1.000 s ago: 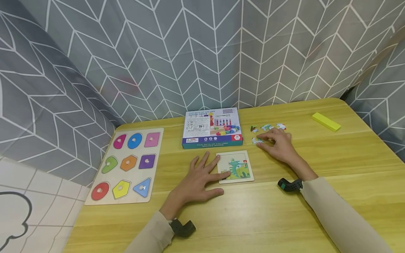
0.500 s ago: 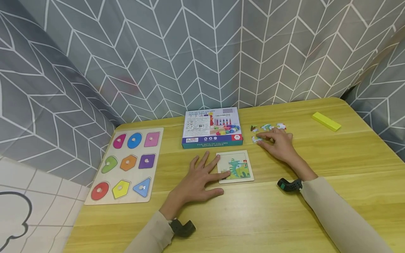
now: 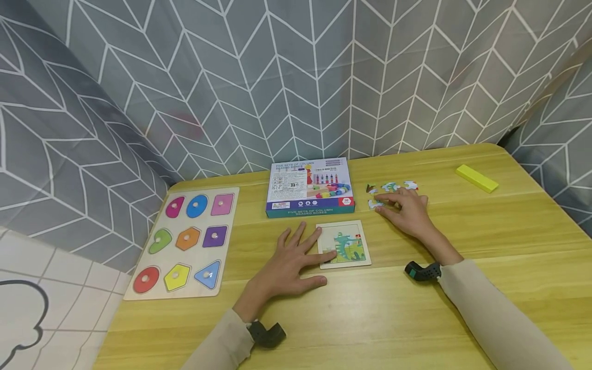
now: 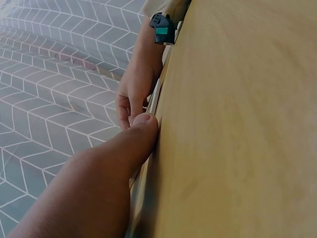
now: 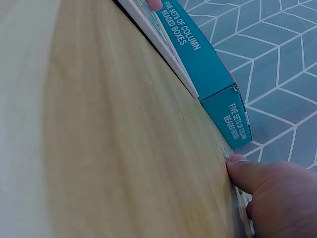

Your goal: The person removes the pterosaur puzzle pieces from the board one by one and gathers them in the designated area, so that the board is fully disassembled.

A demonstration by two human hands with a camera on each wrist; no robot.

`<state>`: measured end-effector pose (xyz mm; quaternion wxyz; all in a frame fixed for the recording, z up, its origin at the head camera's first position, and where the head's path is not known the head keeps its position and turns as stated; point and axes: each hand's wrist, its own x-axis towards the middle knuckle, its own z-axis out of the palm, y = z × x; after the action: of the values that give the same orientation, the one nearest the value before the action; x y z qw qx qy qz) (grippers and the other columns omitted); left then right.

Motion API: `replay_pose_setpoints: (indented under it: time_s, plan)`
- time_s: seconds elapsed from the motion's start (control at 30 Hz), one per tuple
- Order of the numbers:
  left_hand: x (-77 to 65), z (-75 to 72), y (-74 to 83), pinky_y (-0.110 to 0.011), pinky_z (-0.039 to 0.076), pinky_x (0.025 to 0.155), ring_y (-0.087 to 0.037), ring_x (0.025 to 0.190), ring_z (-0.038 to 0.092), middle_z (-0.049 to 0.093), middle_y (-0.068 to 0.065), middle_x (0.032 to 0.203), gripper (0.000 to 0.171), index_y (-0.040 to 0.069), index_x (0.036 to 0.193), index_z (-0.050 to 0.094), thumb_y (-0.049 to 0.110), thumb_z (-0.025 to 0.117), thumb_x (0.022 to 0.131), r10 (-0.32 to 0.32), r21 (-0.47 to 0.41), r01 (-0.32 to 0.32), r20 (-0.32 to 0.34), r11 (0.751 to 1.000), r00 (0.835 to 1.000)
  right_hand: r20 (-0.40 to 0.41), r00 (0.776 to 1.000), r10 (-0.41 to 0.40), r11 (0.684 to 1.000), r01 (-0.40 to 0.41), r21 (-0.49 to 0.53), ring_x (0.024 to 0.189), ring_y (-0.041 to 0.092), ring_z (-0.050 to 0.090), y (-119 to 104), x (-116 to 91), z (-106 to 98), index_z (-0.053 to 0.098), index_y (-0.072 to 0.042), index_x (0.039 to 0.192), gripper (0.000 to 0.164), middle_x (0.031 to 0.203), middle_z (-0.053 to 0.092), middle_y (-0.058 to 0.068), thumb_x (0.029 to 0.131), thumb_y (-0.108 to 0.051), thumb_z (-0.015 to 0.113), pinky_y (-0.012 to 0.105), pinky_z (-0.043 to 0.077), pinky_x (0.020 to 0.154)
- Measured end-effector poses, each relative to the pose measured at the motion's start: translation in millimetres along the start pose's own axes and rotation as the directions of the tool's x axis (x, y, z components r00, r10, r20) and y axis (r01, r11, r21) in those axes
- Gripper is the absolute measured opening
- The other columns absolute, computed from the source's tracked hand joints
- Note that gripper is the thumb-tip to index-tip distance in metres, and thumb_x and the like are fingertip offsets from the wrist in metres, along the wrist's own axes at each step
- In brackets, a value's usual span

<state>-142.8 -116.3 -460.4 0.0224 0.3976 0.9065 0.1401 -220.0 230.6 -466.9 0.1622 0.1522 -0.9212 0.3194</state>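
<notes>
In the head view, my left hand (image 3: 289, 264) lies with spread fingers at the left side of a small square wooden jigsaw tray (image 3: 329, 231). Its index finger rests on the tray, which shows a green dinosaur picture partly filled in. To the right, my right hand (image 3: 409, 213) pinches a jigsaw piece (image 3: 374, 204) between thumb and index finger, low at the tabletop. Behind it lie several loose pieces, among them a brown and green one (image 3: 371, 188) and a dinosaur one (image 3: 390, 186). The right wrist view shows the right thumb (image 5: 242, 168) low at the table; the fingers there are mostly hidden.
A boxed beaded toy set (image 3: 310, 187) stands behind the tray. At the left lies a wooden shape board (image 3: 182, 246) with knobbed coloured shapes. A yellow block (image 3: 477, 178) is at the far right of the wooden table (image 3: 361, 318). A patterned curtain (image 3: 319, 77) hangs behind.
The jigsaw piece at my right fingertips has turned slightly, and more yellow shows on it. Both hands have stayed almost where they were.
</notes>
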Motion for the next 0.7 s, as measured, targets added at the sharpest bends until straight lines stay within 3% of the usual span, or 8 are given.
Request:
replay_pose_setpoints:
  time_s: [0.7]
  plan:
    - [0.3, 0.1, -0.3, -0.066, 0.008, 0.123, -0.041, 0.16, 0.003, 0.018, -0.003, 0.172, 0.057, 0.053, 0.151, 0.039, 0.069, 0.046, 0.097, -0.002, 0.001, 0.002, -0.002, 1.0, 1.0, 0.0, 1.0, 0.008, 1.0, -0.008, 0.007, 0.077, 0.022, 0.042, -3.4, 0.1, -1.8, 0.078, -0.013, 0.115, 0.026, 0.079, 0.056, 0.005, 0.089, -0.019, 0.079, 0.041, 0.015, 0.073]
